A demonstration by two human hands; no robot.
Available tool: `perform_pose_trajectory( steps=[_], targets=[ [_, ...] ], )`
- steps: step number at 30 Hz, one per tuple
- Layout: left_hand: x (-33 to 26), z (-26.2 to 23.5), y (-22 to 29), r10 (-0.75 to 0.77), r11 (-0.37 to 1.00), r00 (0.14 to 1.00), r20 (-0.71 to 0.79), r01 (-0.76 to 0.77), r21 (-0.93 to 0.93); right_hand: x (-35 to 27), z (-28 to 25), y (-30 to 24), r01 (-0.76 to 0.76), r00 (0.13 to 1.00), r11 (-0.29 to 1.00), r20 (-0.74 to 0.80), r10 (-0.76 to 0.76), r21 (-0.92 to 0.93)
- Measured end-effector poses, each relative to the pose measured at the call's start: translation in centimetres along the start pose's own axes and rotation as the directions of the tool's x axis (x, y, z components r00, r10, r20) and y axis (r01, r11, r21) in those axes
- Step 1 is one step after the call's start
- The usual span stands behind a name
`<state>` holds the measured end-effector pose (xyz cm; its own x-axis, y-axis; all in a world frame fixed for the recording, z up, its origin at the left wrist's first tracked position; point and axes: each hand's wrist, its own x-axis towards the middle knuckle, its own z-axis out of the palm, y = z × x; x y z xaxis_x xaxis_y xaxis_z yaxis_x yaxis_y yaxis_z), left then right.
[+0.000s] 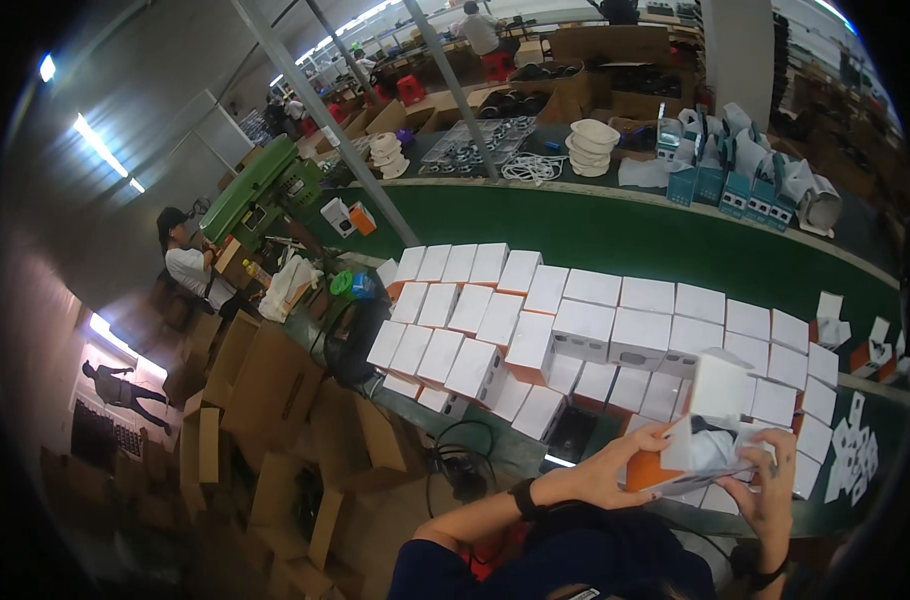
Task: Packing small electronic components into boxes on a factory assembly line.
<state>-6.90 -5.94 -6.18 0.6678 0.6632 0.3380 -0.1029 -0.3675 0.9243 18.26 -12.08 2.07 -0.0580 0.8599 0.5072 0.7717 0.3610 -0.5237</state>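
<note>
Both my hands hold a small white and orange carton with its lid flap raised, just in front of me at the lower right. My left hand grips its orange left side. My right hand supports its right end from below. Something white and dark shows inside the open top. Directly beyond it lies a large stack of closed white boxes in rows on the green table.
Blue and white cartons and stacks of white round parts stand at the table's far edge. Brown cardboard boxes crowd the floor at left. A person sits by a green machine. Small paper slips lie at right.
</note>
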Motion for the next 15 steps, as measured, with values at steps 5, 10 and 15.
perform_pose_trajectory(
  steps=[5, 10, 15],
  targets=[
    [4.5, 0.6, 1.0, 0.292, 0.956, 0.956, 0.034, -0.291, -0.029, 1.7, -2.7, 0.3, 0.255, 0.957, 0.962, 0.17, -0.237, -0.096],
    [8.7, 0.8, 1.0, 0.27, 0.953, 0.958, -0.095, -0.252, 0.171, 4.6, -5.1, 4.5, 0.275, 0.958, 0.881, 0.185, -0.218, -0.386],
    [8.9, -0.9, -0.7, 0.027, 0.967, 0.969, -0.246, 0.037, 0.253, 13.9, -7.0, 11.7, 0.269, 0.963, 0.775, 0.145, -0.228, -0.572]
  ],
)
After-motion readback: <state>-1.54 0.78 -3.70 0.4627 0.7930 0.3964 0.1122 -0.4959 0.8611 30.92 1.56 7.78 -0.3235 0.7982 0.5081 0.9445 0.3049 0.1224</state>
